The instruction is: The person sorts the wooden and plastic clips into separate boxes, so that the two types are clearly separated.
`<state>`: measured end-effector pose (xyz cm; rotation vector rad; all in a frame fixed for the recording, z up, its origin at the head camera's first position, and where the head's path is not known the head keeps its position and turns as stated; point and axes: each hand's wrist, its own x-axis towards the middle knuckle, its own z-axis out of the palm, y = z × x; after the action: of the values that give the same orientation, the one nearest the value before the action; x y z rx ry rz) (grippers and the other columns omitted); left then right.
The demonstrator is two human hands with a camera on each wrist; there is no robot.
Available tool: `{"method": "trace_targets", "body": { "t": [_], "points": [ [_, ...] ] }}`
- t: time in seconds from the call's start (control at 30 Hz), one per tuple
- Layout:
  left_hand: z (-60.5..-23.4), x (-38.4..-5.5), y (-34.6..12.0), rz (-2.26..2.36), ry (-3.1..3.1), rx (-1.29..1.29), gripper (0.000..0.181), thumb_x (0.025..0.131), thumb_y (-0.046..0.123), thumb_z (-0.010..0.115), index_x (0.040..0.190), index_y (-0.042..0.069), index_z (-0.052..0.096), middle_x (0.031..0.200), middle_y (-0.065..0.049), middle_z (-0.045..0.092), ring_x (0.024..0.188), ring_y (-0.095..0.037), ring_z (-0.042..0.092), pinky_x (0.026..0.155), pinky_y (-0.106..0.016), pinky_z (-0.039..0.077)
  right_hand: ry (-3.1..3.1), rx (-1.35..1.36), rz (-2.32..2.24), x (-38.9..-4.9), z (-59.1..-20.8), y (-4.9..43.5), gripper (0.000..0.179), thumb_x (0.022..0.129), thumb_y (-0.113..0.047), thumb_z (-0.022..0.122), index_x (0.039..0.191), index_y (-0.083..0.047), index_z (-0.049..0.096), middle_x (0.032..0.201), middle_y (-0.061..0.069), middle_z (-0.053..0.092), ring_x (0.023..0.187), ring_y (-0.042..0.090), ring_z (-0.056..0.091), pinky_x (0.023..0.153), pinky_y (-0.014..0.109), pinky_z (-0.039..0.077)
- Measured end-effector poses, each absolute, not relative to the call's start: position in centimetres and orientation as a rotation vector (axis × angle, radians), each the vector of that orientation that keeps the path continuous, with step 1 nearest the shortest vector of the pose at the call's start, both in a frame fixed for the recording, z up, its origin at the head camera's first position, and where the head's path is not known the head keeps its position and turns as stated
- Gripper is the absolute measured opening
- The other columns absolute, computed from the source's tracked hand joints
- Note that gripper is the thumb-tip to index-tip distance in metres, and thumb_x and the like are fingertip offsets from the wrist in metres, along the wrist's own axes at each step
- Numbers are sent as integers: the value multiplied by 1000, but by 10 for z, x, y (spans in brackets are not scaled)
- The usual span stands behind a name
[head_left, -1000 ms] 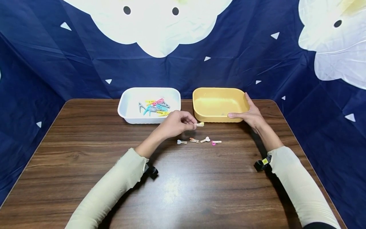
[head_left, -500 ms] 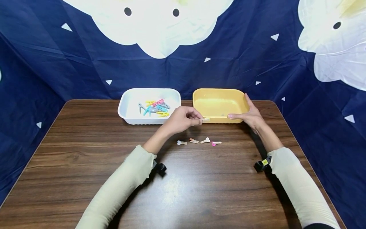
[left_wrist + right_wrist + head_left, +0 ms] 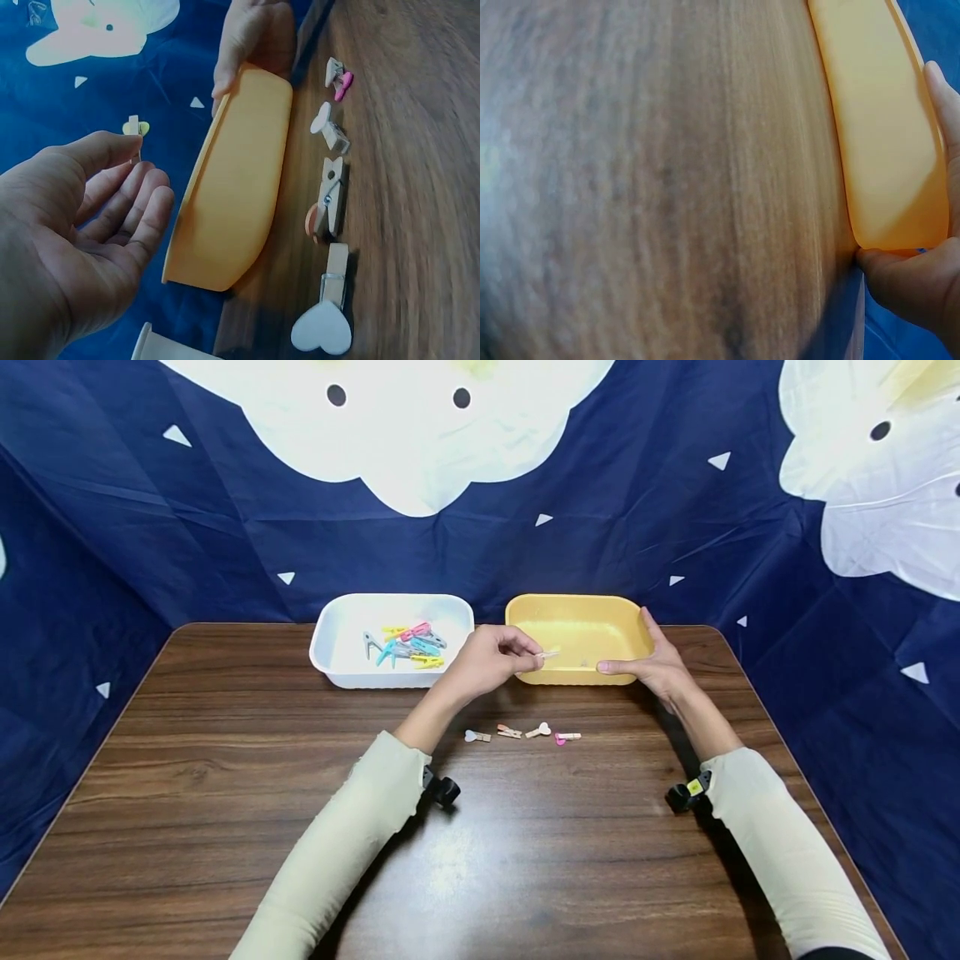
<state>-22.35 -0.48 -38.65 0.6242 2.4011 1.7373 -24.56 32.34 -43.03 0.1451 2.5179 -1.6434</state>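
Observation:
My left hand (image 3: 487, 660) pinches a small wooden clothespin (image 3: 134, 142) with a yellow heart between thumb and fingertips, over the front rim of the yellow bin (image 3: 573, 677). At the bin's right end my right hand (image 3: 660, 670) holds it, thumb on the front rim and a finger along the right side. In front lie more small wooden clothespins: one with a pale blue heart (image 3: 477, 736), one with an orange decoration (image 3: 509, 731), one with a white heart (image 3: 538, 730) and one with a pink decoration (image 3: 567, 737).
A white bin (image 3: 322, 658) stands left of the yellow one and holds several plastic clothespins (image 3: 411, 645) in pink, blue, grey and yellow. Both bins are at the back of the brown wooden table (image 3: 225, 793). Behind it hangs a dark blue cloth (image 3: 495, 560) with white cloud shapes.
My left hand has moved right and away from me, carrying the yellow-heart clothespin from in front of the bins to over the yellow bin's rim. My right hand has stayed at the bin.

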Motion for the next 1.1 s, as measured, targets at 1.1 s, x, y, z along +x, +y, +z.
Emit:
{"method": "trace_targets", "body": {
  "t": [1.1],
  "points": [
    [-381,-257,35,1668,2441,547,7,98,12,86,103,7,86,83,3,74,73,-10,66,68,-20,52,2509,157,-1628,-248,-431,324,148,88,-20,100,181,-35,-14,192,1,-4,177,29,14,145,46,18]
  ]
}}
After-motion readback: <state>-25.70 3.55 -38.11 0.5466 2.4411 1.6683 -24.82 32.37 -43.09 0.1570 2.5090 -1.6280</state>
